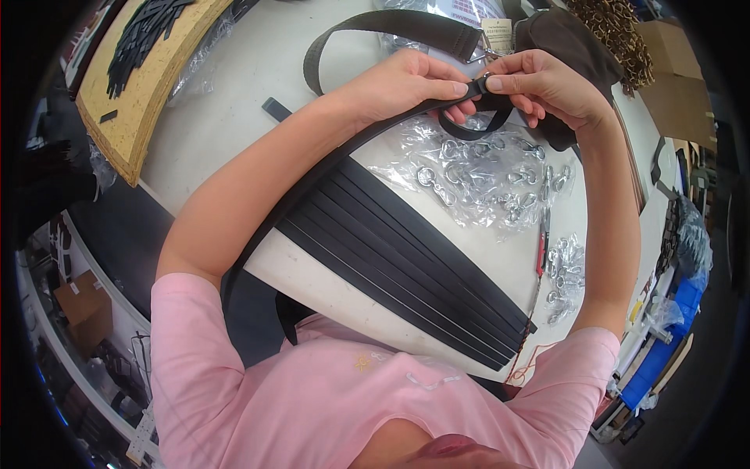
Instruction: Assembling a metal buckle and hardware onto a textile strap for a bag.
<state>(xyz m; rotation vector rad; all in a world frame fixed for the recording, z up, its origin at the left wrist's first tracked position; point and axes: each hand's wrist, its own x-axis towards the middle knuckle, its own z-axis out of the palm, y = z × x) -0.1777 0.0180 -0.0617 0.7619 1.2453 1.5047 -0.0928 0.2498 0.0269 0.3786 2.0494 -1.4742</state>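
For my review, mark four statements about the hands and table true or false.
1. The left hand and right hand both hold the long black strap. True.
2. The clear plastic bag of silver metal hooks lies on the floor. False: the clear bag lies on the white table.
3. A soft dark brown bag lies near the right hand. True.
4. The row of flat strips is bright red. False: the strips are black.

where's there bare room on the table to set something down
The widest bare patch of the white table lies between the wooden board and the left forearm. A smaller one separates the black strips from the bagged metal clasps. It's crowded around the left hand and right hand, by the brown bag.
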